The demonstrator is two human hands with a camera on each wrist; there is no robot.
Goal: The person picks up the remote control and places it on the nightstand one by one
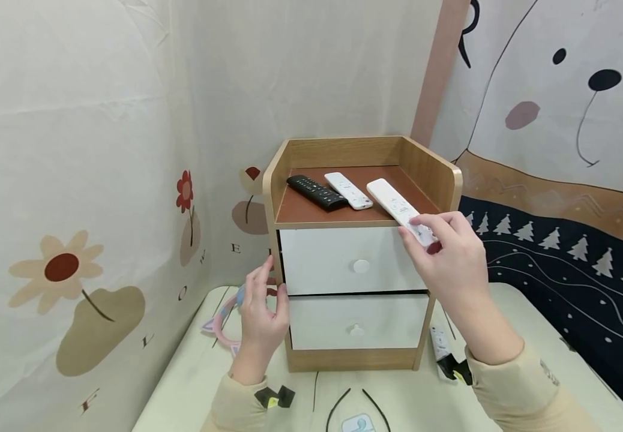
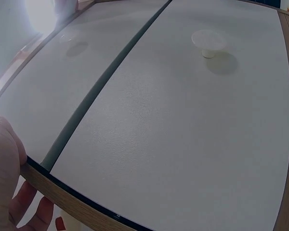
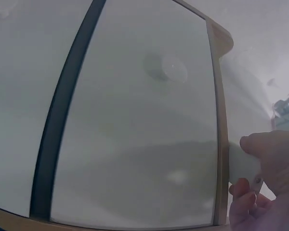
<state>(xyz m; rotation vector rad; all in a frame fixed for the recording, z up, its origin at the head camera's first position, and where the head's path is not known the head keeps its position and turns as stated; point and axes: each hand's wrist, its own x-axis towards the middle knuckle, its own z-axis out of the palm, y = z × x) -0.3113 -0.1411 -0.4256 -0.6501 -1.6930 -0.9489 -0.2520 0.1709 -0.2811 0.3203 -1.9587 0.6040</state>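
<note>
A small wooden cabinet (image 1: pixel 353 360) with two white drawers stands on the table. On its brown top lie a black remote control (image 1: pixel 317 192) and a white remote control (image 1: pixel 348 190), their near ends close together. My right hand (image 1: pixel 454 258) pinches another white remote control (image 1: pixel 395 201) by its near end, its far part tilted over the top's front right; only a bit of that remote (image 3: pixel 243 166) shows in the right wrist view. My left hand (image 1: pixel 263 312) touches the cabinet's left side, thumb by the front edge and fingers along the outer panel. Both drawers are closed.
A pink and blue headband (image 1: pixel 219 324) lies left of the cabinet. Right of it, a white remote-like controller (image 1: pixel 441 345) lies near my right sleeve. In front are a pale blue card-like piece (image 1: pixel 358 423) and dark curved strips. Printed cloth walls stand close behind and at both sides.
</note>
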